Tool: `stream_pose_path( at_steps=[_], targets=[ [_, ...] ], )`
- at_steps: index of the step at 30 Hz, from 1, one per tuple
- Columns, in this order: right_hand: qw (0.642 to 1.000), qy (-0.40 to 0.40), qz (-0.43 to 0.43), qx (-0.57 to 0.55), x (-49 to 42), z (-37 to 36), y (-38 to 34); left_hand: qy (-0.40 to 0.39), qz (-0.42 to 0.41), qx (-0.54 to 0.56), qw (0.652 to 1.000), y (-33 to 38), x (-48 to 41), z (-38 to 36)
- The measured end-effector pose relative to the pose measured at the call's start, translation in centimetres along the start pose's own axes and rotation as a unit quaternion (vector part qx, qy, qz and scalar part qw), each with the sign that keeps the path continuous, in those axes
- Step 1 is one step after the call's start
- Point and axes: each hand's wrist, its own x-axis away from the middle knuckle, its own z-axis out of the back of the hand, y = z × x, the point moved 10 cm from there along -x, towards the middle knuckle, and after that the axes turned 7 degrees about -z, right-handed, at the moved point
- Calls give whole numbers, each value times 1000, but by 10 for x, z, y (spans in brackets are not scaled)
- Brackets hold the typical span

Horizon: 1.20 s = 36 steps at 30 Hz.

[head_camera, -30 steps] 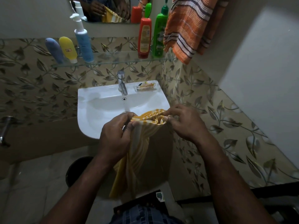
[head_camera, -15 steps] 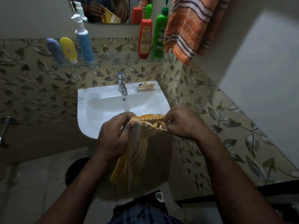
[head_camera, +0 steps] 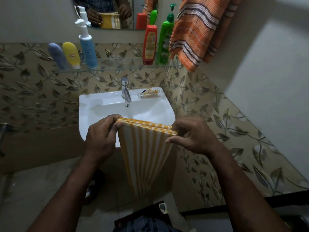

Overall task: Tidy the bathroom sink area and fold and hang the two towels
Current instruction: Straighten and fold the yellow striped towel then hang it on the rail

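Both hands pinch the folded yellow striped towel [head_camera: 147, 153] by its top corners, left hand [head_camera: 102, 138] and right hand [head_camera: 192, 136]. It hangs straight before the sink [head_camera: 93, 104]. An orange towel [head_camera: 199, 29] hangs on the wall.

The sink basin [head_camera: 103, 113] lies open; the tap [head_camera: 125, 89], bottle-lined glass shelf [head_camera: 117, 64] and orange towel [head_camera: 199, 32] crowd behind it.

I'm looking at a dim bathroom around the white washbasin [head_camera: 93, 104]: leaf-patterned tiles [head_camera: 33, 91] cover the wall behind it and the wall to its right, with plain pale wall [head_camera: 33, 22] above them. A mirror [head_camera: 115, 12] hangs above it, and pale floor tiles [head_camera: 33, 190] lie below, to its left.
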Motion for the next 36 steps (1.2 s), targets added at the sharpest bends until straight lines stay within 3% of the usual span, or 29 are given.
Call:
stream_pose_path(
  at_steps=[5, 9, 11, 13, 17, 20, 22, 24, 26, 29, 32, 36],
  targets=[
    [996, 73, -33, -44, 6, 6, 2, -37, 91, 140, 985, -19, 1, -17],
    [973, 125, -98, -166, 7, 14, 6, -19, 127, 349, 928, -25, -14, -21],
    [955, 147, -115, -230, 3, 23, 6, -79, 128, 396, 906, -16, -16, -38],
    [949, 153, -113, -250, -3, 33, 2, -129, 150, 372, 907, -15, -7, -60],
    [944, 150, -95, -277, -8, 54, -1, -81, 187, 395, 896, -12, -10, -65],
    [872, 191, -97, -440, -4, 63, 21, -88, 178, 452, 870, 10, -28, -66],
    [828, 117, -151, -527, -3, 28, 35, -90, 184, 468, 860, 21, -39, -70],
    [833, 59, -271, -479, 14, -24, 51, -87, 207, 473, 852, 24, -47, -74],
    [806, 94, -356, -464, 32, -54, 63, -96, 200, 474, 852, 24, -52, -76],
    [774, 172, -348, -500, 29, -55, 63, -176, 169, 481, 842, 19, -47, -81],
    [738, 196, -360, -535, 23, -49, 56, -281, 179, 431, 838, 5, -25, -93],
    [716, 183, -367, -565, 19, -41, 56, -220, 190, 436, 852, -3, -27, -89]
  ],
)
